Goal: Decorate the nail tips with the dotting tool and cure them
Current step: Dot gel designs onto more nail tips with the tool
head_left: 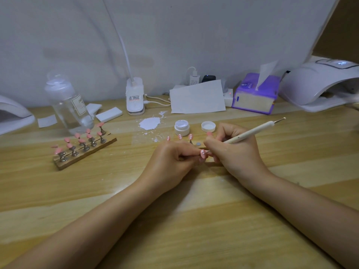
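Clear bottle [68, 105] left; purple tissue box [255, 94], white paper sheet [197, 97] against back wall.

The open jar [182, 127] stands left of its lid [208, 126], seemingly behind three dotted tips [179, 137].

Soft even light, faint shadows under forearms, wide-angle bending at edges, far right nail lamp [320, 82] blurred, slightly hazy.

Left hand [174, 158] pinches a pink nail tip [202, 153]; right hand [235, 152] holds the dotting tool [252, 132], its far end pointing to two o'clock.
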`<move>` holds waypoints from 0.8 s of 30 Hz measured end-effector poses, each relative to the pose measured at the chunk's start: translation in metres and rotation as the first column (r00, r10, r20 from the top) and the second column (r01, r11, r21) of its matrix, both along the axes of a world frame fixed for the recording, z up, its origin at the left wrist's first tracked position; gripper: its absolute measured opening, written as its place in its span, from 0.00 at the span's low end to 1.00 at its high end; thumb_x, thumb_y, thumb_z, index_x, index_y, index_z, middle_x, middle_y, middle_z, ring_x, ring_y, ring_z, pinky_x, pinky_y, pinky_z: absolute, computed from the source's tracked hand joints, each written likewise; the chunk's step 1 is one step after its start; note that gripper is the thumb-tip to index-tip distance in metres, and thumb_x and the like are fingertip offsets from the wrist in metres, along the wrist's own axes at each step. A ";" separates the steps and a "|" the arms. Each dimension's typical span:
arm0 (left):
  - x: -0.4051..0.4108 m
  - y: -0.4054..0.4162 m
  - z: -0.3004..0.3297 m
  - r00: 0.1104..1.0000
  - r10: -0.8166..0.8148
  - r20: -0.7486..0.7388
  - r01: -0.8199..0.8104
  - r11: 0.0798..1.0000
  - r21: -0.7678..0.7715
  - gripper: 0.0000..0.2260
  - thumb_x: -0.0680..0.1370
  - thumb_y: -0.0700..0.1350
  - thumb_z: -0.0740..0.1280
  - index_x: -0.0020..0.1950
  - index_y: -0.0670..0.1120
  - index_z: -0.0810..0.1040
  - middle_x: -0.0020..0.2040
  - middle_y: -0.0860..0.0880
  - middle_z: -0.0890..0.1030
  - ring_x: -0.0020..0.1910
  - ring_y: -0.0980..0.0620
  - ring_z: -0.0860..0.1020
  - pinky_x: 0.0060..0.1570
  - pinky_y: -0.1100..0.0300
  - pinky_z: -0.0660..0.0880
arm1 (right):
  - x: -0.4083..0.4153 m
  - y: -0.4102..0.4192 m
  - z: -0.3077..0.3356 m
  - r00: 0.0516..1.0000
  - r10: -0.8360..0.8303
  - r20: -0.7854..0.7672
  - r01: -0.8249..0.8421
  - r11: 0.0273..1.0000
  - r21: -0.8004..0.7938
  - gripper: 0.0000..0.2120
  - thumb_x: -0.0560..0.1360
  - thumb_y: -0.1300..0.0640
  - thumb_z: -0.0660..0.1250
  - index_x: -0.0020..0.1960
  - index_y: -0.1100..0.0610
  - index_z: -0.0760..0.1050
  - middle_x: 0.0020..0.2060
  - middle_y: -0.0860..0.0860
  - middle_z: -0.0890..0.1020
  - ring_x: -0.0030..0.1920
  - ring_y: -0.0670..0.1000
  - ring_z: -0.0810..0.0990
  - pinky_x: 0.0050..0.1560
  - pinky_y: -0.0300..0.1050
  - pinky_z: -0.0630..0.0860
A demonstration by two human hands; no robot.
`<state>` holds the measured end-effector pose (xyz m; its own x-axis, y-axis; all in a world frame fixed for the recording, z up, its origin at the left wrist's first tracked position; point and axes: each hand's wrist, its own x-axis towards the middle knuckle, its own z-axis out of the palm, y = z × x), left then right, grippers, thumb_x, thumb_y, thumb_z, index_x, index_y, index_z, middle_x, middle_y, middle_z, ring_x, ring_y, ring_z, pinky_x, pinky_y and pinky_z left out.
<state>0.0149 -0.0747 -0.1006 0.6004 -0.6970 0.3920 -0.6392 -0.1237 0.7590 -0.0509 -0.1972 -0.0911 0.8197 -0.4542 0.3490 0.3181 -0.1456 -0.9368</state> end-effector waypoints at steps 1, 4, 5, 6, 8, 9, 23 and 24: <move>0.000 0.000 0.000 1.000 0.000 0.001 0.000 1.000 -0.002 0.06 0.71 0.35 0.71 0.46 0.42 0.84 0.41 0.48 0.84 0.40 0.61 0.78 0.44 0.71 0.70 | 0.000 0.000 0.000 1.000 -0.004 -0.002 0.004 1.000 -0.003 0.20 0.69 0.74 0.63 0.25 0.59 0.61 0.15 0.44 0.68 0.16 0.40 0.70 0.21 0.29 0.64; -0.001 0.000 0.001 1.000 0.007 0.022 -0.007 1.000 0.000 0.06 0.71 0.35 0.71 0.46 0.42 0.84 0.41 0.48 0.84 0.41 0.59 0.78 0.44 0.81 0.65 | 0.000 0.000 0.000 0.999 -0.031 -0.005 0.031 0.999 -0.009 0.20 0.68 0.73 0.64 0.25 0.58 0.61 0.15 0.44 0.68 0.17 0.40 0.69 0.21 0.29 0.64; -0.001 0.000 0.001 1.000 0.009 0.026 -0.009 1.000 0.004 0.05 0.71 0.36 0.71 0.46 0.42 0.84 0.40 0.48 0.83 0.41 0.59 0.78 0.44 0.81 0.64 | 0.000 -0.001 0.000 0.999 -0.035 -0.005 0.035 0.999 -0.006 0.19 0.68 0.73 0.64 0.25 0.58 0.61 0.16 0.44 0.68 0.17 0.40 0.70 0.21 0.29 0.64; -0.001 0.000 0.001 1.000 0.008 0.022 -0.008 1.000 0.007 0.05 0.71 0.36 0.71 0.46 0.42 0.84 0.39 0.50 0.83 0.40 0.61 0.78 0.44 0.81 0.64 | 0.000 -0.001 0.000 0.999 -0.041 -0.007 0.041 0.999 -0.001 0.19 0.68 0.73 0.64 0.25 0.58 0.61 0.16 0.44 0.68 0.17 0.40 0.70 0.21 0.29 0.65; 0.000 0.000 0.001 1.000 -0.001 0.010 0.001 1.000 0.011 0.06 0.72 0.36 0.71 0.46 0.43 0.84 0.37 0.55 0.81 0.37 0.67 0.76 0.43 0.79 0.65 | 0.001 -0.002 0.000 0.998 -0.060 -0.011 0.060 0.998 0.016 0.20 0.68 0.72 0.64 0.24 0.57 0.61 0.16 0.45 0.68 0.17 0.41 0.69 0.23 0.32 0.66; -0.001 -0.001 0.001 1.000 -0.003 0.013 0.003 1.000 0.014 0.06 0.72 0.37 0.71 0.47 0.43 0.84 0.36 0.57 0.80 0.36 0.69 0.75 0.43 0.79 0.65 | 0.001 -0.002 -0.001 0.998 -0.067 -0.013 0.067 0.997 0.022 0.20 0.69 0.72 0.64 0.24 0.56 0.61 0.16 0.46 0.68 0.17 0.42 0.67 0.24 0.35 0.67; -0.001 -0.001 0.002 0.999 0.010 0.045 -0.010 1.000 -0.001 0.07 0.71 0.35 0.71 0.47 0.43 0.84 0.40 0.50 0.83 0.41 0.61 0.77 0.44 0.84 0.61 | 0.000 0.000 0.001 0.998 -0.042 -0.037 0.041 0.999 -0.032 0.20 0.69 0.72 0.63 0.24 0.58 0.60 0.14 0.44 0.68 0.16 0.41 0.65 0.25 0.37 0.66; -0.001 -0.001 0.001 0.999 0.007 0.043 -0.007 1.000 -0.001 0.07 0.71 0.35 0.71 0.47 0.43 0.84 0.39 0.51 0.82 0.41 0.62 0.77 0.44 0.84 0.61 | 0.000 0.000 0.001 0.998 -0.042 -0.038 0.041 0.999 -0.035 0.20 0.69 0.72 0.63 0.24 0.58 0.60 0.14 0.44 0.68 0.16 0.41 0.65 0.25 0.37 0.66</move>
<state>0.0140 -0.0755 -0.0992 0.5877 -0.6926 0.4182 -0.6702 -0.1271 0.7312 -0.0512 -0.1975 -0.0898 0.8135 -0.4764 0.3334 0.2750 -0.1900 -0.9425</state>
